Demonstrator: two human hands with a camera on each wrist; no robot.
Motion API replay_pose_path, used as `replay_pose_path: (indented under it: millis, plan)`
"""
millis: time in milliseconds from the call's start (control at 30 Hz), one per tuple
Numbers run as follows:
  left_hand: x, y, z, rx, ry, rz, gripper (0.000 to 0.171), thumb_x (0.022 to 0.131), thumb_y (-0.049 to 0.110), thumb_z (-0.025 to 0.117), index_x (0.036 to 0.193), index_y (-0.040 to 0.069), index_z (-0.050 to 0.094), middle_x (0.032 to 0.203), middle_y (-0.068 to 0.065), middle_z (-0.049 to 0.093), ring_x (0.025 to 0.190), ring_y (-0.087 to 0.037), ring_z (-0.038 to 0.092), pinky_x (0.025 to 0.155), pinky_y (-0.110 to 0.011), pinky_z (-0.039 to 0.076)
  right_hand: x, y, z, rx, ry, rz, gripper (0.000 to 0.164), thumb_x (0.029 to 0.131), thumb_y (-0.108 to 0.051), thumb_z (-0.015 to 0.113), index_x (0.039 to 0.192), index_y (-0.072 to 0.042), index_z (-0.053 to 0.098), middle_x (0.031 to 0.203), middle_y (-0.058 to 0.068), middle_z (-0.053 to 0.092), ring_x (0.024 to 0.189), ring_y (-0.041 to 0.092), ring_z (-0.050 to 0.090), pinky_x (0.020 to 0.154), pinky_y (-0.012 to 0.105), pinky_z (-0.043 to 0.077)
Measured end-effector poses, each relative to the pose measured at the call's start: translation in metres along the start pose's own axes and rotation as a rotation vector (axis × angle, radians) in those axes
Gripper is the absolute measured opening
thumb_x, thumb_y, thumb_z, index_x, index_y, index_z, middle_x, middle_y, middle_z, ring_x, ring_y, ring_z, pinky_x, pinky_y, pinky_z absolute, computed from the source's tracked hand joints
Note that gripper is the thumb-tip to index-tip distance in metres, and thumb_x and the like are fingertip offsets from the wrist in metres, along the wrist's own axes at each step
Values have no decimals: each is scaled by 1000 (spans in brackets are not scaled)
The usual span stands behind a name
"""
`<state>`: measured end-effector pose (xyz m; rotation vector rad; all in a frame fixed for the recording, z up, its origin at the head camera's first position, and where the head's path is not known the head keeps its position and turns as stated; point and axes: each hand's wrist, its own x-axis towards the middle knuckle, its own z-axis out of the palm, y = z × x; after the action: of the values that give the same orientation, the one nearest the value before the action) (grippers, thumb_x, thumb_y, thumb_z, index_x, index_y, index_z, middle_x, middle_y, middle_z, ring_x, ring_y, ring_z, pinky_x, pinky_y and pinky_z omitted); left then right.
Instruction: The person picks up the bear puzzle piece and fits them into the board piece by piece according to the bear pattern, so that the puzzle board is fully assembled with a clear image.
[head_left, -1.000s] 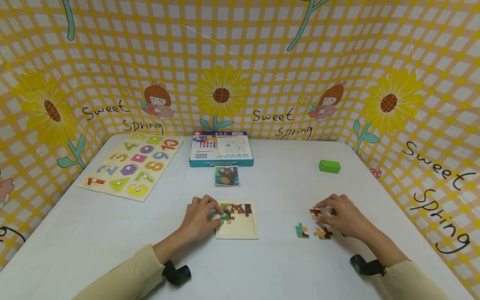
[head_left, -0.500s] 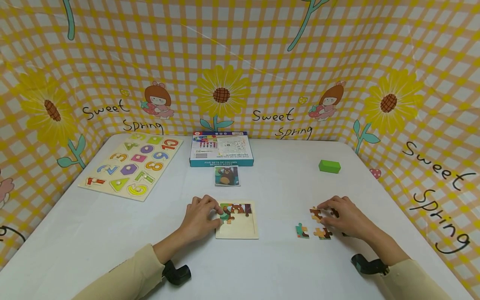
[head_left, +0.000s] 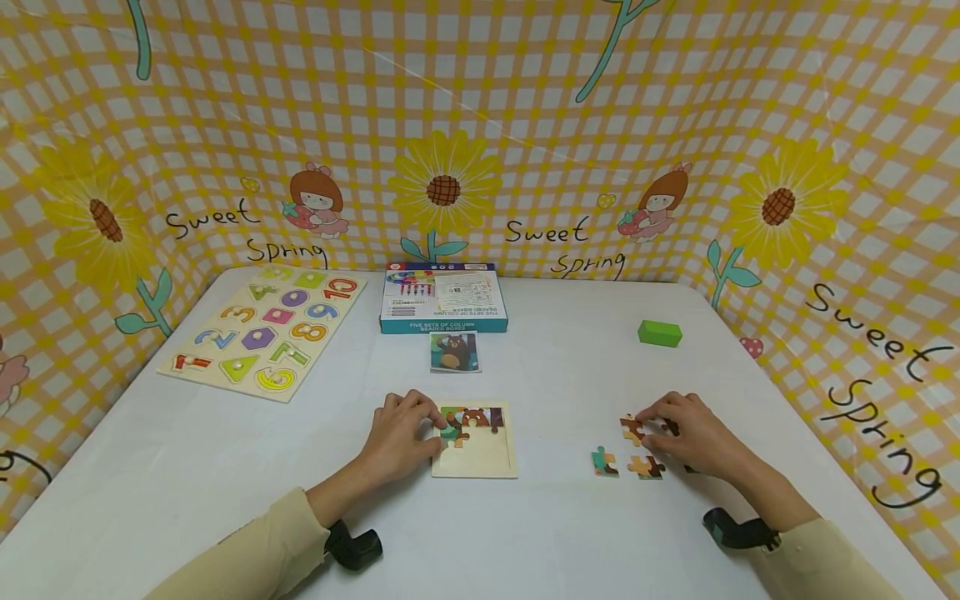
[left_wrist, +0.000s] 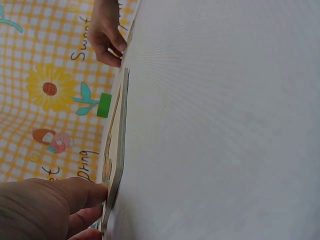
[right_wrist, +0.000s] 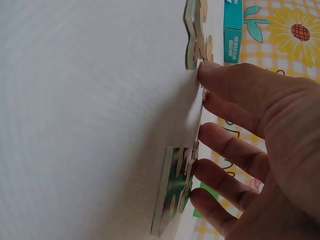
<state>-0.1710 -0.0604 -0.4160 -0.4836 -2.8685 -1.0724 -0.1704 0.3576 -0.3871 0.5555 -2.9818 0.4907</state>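
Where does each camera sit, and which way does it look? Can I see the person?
Head: on the head, looks forward and down at the table; both sleeves, the left grip and the right grip show.
Left wrist: on that wrist, looks low across the table past the bear board; left grip near, right grip far.
Right wrist: on that wrist, looks low over pieces toward the cloth; just the right grip shows.
Head and left wrist share both grips, the bear board and the block.

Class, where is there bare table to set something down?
Bare: between the puzzle tray and the loose pieces; between the bear card and the green block. Crowded: around the right hand, among those pieces, and between bear card and box.
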Motion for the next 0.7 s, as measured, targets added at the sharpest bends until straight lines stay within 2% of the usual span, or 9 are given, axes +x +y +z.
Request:
replay_pose_path:
  millis: [467, 700]
  plan:
    - [0, 0, 0, -3, -4, 3, 12, 74, 18, 74, 83, 20, 66, 104, 2, 57, 100, -24, 41, 86, -45, 31, 1, 2, 2, -32, 16, -8, 23, 77, -17, 73, 99, -11, 70, 98, 5, 63, 87, 19, 46, 68, 27, 37]
    - [-1, -1, 0, 13, 7, 20, 12, 74, 17, 74, 83, 20, 67, 102, 3, 57, 96, -22, 41, 82, -42, 30, 2, -4, 0, -27, 12, 12, 23, 79, -21, 74, 100, -13, 70, 100, 4, 63, 91, 19, 47, 71, 30, 39]
